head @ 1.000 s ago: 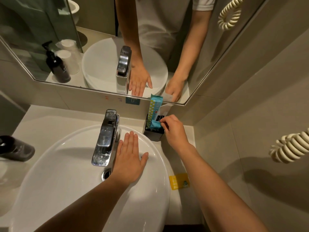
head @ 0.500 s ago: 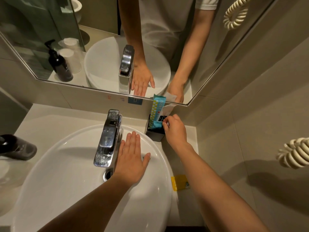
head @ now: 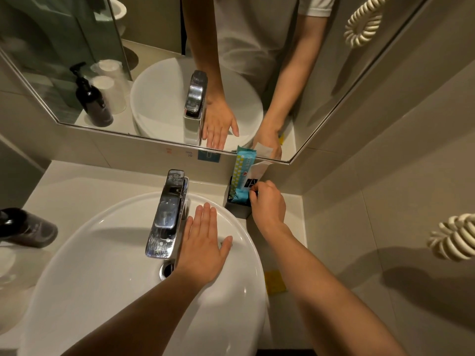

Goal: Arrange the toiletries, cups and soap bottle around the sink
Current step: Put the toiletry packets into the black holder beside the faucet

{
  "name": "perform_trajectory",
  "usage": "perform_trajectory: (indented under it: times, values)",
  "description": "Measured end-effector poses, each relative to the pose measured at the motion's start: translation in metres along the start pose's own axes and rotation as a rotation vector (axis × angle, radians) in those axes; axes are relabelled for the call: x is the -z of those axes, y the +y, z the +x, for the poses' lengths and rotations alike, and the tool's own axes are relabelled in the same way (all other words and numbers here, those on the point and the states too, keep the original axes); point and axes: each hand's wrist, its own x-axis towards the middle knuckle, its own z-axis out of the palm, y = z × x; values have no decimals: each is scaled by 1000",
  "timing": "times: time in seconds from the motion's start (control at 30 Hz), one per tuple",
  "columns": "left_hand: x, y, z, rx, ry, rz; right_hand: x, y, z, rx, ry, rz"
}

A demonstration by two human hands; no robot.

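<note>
A white oval sink [head: 108, 265] fills the lower middle, with a chrome tap [head: 168, 214] at its back. My left hand [head: 205, 249] lies flat and open on the sink's right rim beside the tap. At the back right corner a small black holder [head: 237, 209] holds a tall teal toiletry packet [head: 243, 167] and a white sachet [head: 254, 176]. My right hand [head: 268, 205] pinches the white sachet at the holder's mouth. A dark soap bottle [head: 28, 228] stands at the far left edge, its top cut off. Two clear cups show only as a reflection in the mirror [head: 113, 86].
A yellow packet [head: 275, 281] lies on the counter strip between sink and right wall. A coiled cream cord [head: 455, 238] hangs on the right wall. The mirror [head: 334, 60] runs along the back above the counter [head: 84, 181].
My right hand has shifted slightly at the holder, its fingertips now on the white sachet rather than the teal packet. My left hand has stayed flat on the rim.
</note>
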Motion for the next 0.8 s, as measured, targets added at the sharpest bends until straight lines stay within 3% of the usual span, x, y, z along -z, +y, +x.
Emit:
perform_trajectory:
  times: [0.33, 0.8]
  values:
    - [0, 0, 0, -7, 11, -1, 16, 17, -39, -158, 126, 240]
    - [2, 1, -1, -9, 18, 27, 3, 112, -170, -581, -39, 162]
